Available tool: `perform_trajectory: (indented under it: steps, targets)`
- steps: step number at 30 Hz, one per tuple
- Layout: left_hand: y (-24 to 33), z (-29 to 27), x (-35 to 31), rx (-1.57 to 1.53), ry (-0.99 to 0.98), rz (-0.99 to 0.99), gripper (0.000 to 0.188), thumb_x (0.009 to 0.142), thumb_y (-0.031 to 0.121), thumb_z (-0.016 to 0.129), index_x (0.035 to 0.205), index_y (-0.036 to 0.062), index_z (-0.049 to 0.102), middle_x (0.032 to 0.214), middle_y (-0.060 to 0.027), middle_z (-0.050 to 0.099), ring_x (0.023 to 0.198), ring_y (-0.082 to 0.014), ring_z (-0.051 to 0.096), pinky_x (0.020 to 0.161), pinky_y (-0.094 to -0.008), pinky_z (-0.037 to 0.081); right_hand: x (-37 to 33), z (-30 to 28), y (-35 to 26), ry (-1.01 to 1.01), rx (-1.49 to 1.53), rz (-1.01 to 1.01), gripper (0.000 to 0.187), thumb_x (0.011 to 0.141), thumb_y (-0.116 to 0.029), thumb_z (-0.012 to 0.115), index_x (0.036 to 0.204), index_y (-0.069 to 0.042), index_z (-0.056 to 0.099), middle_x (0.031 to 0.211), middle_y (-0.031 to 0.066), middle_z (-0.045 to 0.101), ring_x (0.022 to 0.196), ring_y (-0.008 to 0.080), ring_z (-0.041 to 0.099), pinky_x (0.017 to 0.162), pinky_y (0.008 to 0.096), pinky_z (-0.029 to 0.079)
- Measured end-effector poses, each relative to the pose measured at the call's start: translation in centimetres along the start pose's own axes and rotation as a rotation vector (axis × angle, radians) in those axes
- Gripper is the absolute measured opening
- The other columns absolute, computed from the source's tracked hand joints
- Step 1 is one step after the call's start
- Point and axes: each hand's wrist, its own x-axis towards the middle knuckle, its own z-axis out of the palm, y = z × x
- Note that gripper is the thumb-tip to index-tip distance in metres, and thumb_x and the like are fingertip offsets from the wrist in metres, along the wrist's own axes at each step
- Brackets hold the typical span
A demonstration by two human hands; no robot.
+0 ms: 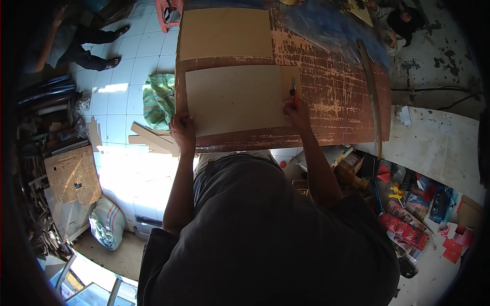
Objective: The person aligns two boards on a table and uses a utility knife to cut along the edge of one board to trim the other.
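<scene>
A greyish-beige cardboard sheet (235, 99) lies flat near the front edge of the scratched brown worktable. Under its right side shows a strip of browner cardboard (289, 74). My left hand (182, 130) is closed at the sheet's near left corner, fingers curled on its edge. Close to the near right corner, my right hand (297, 113) grips a red utility knife (294, 96), its blade pointing away from me. Some fingers of that hand rest by the sheet's right edge. Farther back lies another brown cardboard sheet (224, 34).
A long wooden strip (371, 92) crosses the table's right side (337, 117). Clear plastic sheeting (326, 25) covers the far right. A green sack (159, 102) and cardboard offcuts (153, 137) lie at left. One person (81, 41) stands far left; another (403, 25) is far right.
</scene>
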Motion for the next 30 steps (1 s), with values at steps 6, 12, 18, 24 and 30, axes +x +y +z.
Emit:
perform_trajectory:
  steps: [6, 12, 18, 24, 30]
  targets:
    - [0.0, 0.0, 0.1, 0.008, -0.007, -0.001, 0.018, 0.081, 0.017, 0.074, 0.095, 0.0095, 0.066, 0.092, -0.0078, 0.064, 0.09, -0.0323, 0.059, 0.081, -0.0481, 0.044, -0.3, 0.0, -0.8, -0.003, -0.04, 0.013, 0.011, 0.088, -0.011, 0.063, 0.094, -0.003, 0.066, 0.077, 0.0017, 0.063, 0.068, 0.0098, 0.062, 0.06, 0.027, 0.053]
    - [0.9, -0.8, 0.4, 0.0, -0.044, -0.03, 0.019, 0.081, 0.02, 0.074, 0.094, 0.0098, 0.066, 0.091, -0.0073, 0.064, 0.092, -0.0323, 0.059, 0.082, -0.0482, 0.044, -0.4, 0.4, -1.1, 0.001, -0.044, 0.014, 0.013, 0.088, -0.012, 0.064, 0.098, -0.002, 0.064, 0.082, 0.0032, 0.063, 0.072, 0.0103, 0.062, 0.061, 0.0277, 0.055]
    - [0.3, -1.2, 2.3, 0.046, -0.166, -0.086, 0.018, 0.083, 0.022, 0.071, 0.091, 0.0061, 0.069, 0.089, -0.0144, 0.069, 0.085, -0.0344, 0.067, 0.075, -0.0444, 0.051, -0.4, 0.4, -1.1, 0.015, -0.078, -0.035, 0.018, 0.087, -0.013, 0.07, 0.098, 0.0, 0.064, 0.078, 0.0034, 0.063, 0.068, 0.0106, 0.061, 0.056, 0.0265, 0.054]
    - [3.6, 2.0, 7.4, -0.077, 0.036, -0.036, 0.022, 0.086, 0.028, 0.068, 0.099, 0.01, 0.068, 0.104, -0.0078, 0.065, 0.107, -0.0315, 0.056, 0.087, -0.0524, 0.04, -0.3, 0.0, -1.0, -0.007, -0.057, 0.001, 0.019, 0.088, -0.015, 0.071, 0.099, -0.002, 0.063, 0.08, 0.0029, 0.062, 0.069, 0.0105, 0.061, 0.057, 0.0263, 0.054]
    - [3.2, 6.3, 10.3, 0.132, 0.134, -0.141, 0.02, 0.084, 0.027, 0.071, 0.099, 0.0143, 0.068, 0.103, -0.0059, 0.061, 0.109, -0.0293, 0.053, 0.091, -0.0503, 0.037, -0.3, 0.1, -1.1, 0.005, -0.074, -0.002, 0.019, 0.087, -0.011, 0.07, 0.102, -0.003, 0.062, 0.081, 0.0021, 0.061, 0.067, 0.0108, 0.061, 0.055, 0.0253, 0.052]
